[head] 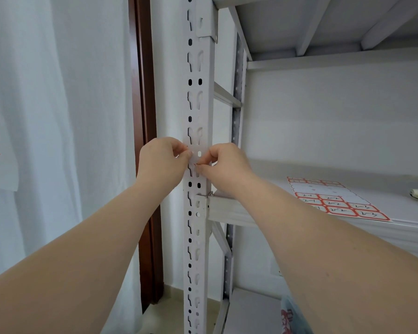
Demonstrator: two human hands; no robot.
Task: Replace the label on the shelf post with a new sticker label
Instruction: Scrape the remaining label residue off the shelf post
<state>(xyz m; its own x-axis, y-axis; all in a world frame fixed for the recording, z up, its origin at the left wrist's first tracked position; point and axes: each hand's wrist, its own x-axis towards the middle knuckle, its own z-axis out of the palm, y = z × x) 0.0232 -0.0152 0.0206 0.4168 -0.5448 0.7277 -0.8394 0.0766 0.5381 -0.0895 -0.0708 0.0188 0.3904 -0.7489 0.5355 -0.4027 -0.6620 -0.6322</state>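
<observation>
Both hands, left hand (162, 162) & right hand (225, 167), pinched a small white sticker label (195, 157) against the white slotted metal shelf post (198, 97), just above the shelf's front-left corner. Probably mid-swap; can't tell if old or new. The red-bordered sticker sheet (336, 201) lay on the shelf w/ blanks.

Two hands, one post, one sheet of stickers.
Left hand (162, 162) and right hand (227, 167) make two; one slotted shelf post (198, 97); one sticker sheet (333, 198) on the shelf, roughly a dozen red-bordered labels showing; one white label (195, 154) between the fingertips.
</observation>
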